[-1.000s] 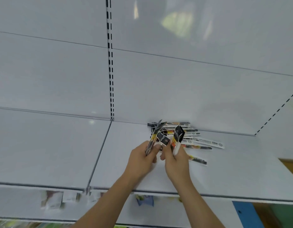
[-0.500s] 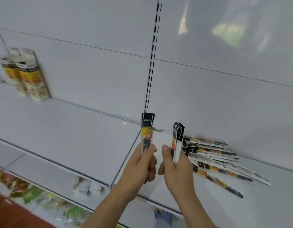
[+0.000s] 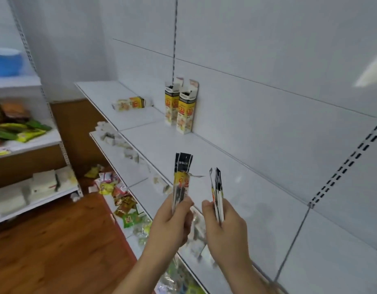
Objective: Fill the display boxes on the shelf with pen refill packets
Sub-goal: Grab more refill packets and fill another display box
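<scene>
I see a white shelf [image 3: 204,158] running along the white back wall, made of panels joined end to end. Two display boxes [image 3: 182,107] stand upright on it, touching each other and set against the wall, their top flaps open. Farther along, a third box [image 3: 131,103] lies flat on its side, well apart from the pair. Small pale tags, I think price labels [image 3: 117,141], line the shelf's front edge, too blurred to read.

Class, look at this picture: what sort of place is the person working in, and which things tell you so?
Probably a small shop being restocked: white slotted shelving, display boxes standing on it, and packaged snacks on a lower shelf.
</scene>
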### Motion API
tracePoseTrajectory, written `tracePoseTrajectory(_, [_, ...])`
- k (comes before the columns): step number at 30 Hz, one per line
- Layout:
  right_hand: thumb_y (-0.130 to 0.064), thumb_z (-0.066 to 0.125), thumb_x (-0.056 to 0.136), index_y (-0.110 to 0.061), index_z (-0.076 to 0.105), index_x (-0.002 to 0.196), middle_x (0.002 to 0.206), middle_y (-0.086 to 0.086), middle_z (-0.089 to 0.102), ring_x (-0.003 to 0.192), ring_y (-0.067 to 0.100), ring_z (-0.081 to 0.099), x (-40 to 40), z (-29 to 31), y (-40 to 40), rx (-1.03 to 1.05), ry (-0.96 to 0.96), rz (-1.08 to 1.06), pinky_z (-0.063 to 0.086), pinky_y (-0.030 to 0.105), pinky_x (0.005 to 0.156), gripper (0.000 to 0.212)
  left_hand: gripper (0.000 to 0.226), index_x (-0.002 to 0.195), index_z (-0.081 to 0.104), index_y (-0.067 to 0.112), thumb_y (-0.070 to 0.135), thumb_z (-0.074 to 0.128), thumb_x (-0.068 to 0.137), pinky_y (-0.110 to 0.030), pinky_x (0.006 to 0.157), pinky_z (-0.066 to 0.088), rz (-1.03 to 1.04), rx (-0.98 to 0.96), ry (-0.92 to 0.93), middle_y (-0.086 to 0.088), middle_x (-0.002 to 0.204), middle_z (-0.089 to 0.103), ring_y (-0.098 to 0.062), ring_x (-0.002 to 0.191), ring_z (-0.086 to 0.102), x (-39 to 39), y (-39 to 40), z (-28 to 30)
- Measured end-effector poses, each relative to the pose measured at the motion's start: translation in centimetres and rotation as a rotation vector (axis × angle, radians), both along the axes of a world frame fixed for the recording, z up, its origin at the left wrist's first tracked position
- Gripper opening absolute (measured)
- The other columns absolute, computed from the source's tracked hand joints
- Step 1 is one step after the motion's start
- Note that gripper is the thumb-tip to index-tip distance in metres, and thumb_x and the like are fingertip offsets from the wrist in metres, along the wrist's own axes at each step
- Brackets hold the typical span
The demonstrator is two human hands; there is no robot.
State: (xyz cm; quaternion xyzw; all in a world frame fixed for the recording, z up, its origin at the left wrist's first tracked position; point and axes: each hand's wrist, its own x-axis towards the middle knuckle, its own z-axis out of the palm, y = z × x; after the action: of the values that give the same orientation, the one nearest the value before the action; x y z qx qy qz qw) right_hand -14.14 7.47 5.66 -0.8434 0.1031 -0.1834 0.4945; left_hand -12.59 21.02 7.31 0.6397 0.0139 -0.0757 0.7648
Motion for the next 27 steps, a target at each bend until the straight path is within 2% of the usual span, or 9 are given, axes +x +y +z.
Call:
tracePoseTrajectory(2, [-0.049, 0.055, 0.100, -0.018, 0.056, 0.075, 0.065, 0.006, 0.060, 0.057, 0.019, 0.054, 2.3, 0.3, 3.4, -0.012, 0.001, 0.004, 0.050, 0.039, 0.064, 0.040, 0.035, 0.106, 0.050, -0.003, 0.032, 0.054, 0.108, -0.031, 0.047, 0.027, 0.038, 0.005, -0.013, -0.009, 0.070, 0.045, -0.019, 0.053, 0.033, 1.7, 3.6, 0.1])
tracePoseTrajectory(7, [-0.056, 0.050, 0.099, -0.025, 0.053, 0.075, 0.057, -0.003, 0.056, 0.053, 0.012, 0.051, 7.4, 0.2, 11.3, -0.024, 0.000, 0.042, 0.043, 0.034, 0.057, 0.040, 0.033, 0.108, 0.051, 0.001, 0.034, 0.052, 0.109, -0.027, 0.044, 0.029, 0.068, 0.032, -0.055, -0.008, 0.069, 0.045, -0.017, 0.050, 0.034, 6.4, 11.5, 0.3])
tracePoseTrajectory(11, [-0.060, 0.049, 0.098, -0.029, 0.059, 0.082, 0.066, -0.006, 0.060, 0.063, 0.006, 0.057, 11.5, 0.5, 16.1, -0.046, 0.015, 0.078, 0.040, 0.027, 0.061, 0.036, 0.029, 0.106, 0.046, 0.007, 0.035, 0.053, 0.109, -0.027, 0.045, 0.031, 0.118, 0.027, -0.105, -0.007, 0.068, 0.045, -0.017, 0.049, 0.033, 9.8, 16.2, 0.7])
tracePoseTrajectory(14, [-0.063, 0.046, 0.098, -0.029, 0.062, 0.088, 0.073, -0.009, 0.063, 0.072, 0.007, 0.059, 15.5, 0.3, 18.5, -0.062, 0.016, 0.093, 0.044, 0.030, 0.067, 0.038, 0.031, 0.099, 0.045, 0.006, 0.035, 0.052, 0.109, -0.026, 0.045, 0.032, 0.172, 0.056, -0.117, -0.006, 0.068, 0.048, -0.016, 0.049, 0.036, 13.4, 18.8, 0.2])
tracePoseTrajectory(16, [-0.066, 0.045, 0.098, -0.024, 0.067, 0.098, 0.083, -0.006, 0.069, 0.081, 0.011, 0.064, 18.3, 0.2, 19.8, -0.071, 0.034, 0.102, 0.050, 0.033, 0.073, 0.047, 0.032, 0.097, 0.045, 0.006, 0.035, 0.052, 0.109, -0.028, 0.045, 0.033, 0.161, 0.069, -0.112, -0.006, 0.068, 0.049, -0.017, 0.049, 0.037, 15.8, 20.2, 0.0])
tracePoseTrajectory(18, [-0.068, 0.043, 0.096, -0.020, 0.066, 0.090, 0.075, 0.000, 0.068, 0.071, 0.010, 0.063, 21.3, 0.0, 21.0, -0.062, 0.034, 0.107, 0.053, 0.038, 0.072, 0.054, 0.031, 0.096, 0.047, 0.007, 0.035, 0.052, 0.109, -0.030, 0.046, 0.033, 0.124, 0.074, -0.108, -0.006, 0.069, 0.051, -0.017, 0.050, 0.037, 18.4, 21.3, -0.3])
tracePoseTrajectory(20, [-0.064, 0.046, 0.096, -0.020, 0.062, 0.082, 0.065, 0.003, 0.063, 0.062, 0.014, 0.059, 24.6, -0.3, 22.2, -0.033, 0.024, 0.110, 0.051, 0.039, 0.066, 0.050, 0.031, 0.098, 0.049, 0.005, 0.034, 0.052, 0.109, -0.031, 0.047, 0.034, 0.112, 0.095, -0.093, -0.006, 0.069, 0.053, -0.017, 0.050, 0.039, 21.6, 22.3, -0.6])
tracePoseTrajectory(24, [-0.055, 0.051, 0.099, -0.019, 0.062, 0.080, 0.063, 0.003, 0.062, 0.067, 0.012, 0.059, 31.7, -0.7, 23.7, 0.041, 0.002, 0.125, 0.045, 0.023, 0.058, 0.042, 0.031, 0.104, 0.052, 0.002, 0.032, 0.051, 0.110, -0.026, 0.045, 0.035, 0.121, 0.157, -0.090, -0.007, 0.072, 0.055, -0.015, 0.049, 0.041, 28.6, 23.8, -0.2])
tracePoseTrajectory(27, [-0.049, 0.054, 0.101, -0.022, 0.060, 0.076, 0.060, -0.006, 0.062, 0.061, 0.007, 0.058, 36.7, -0.2, 24.5, 0.114, 0.004, 0.110, 0.043, 0.019, 0.053, 0.038, 0.032, 0.104, 0.054, 0.004, 0.035, 0.051, 0.110, -0.027, 0.047, 0.036, 0.105, 0.199, -0.086, -0.006, 0.073, 0.057, -0.015, 0.052, 0.042, 33.8, 24.8, 0.4])
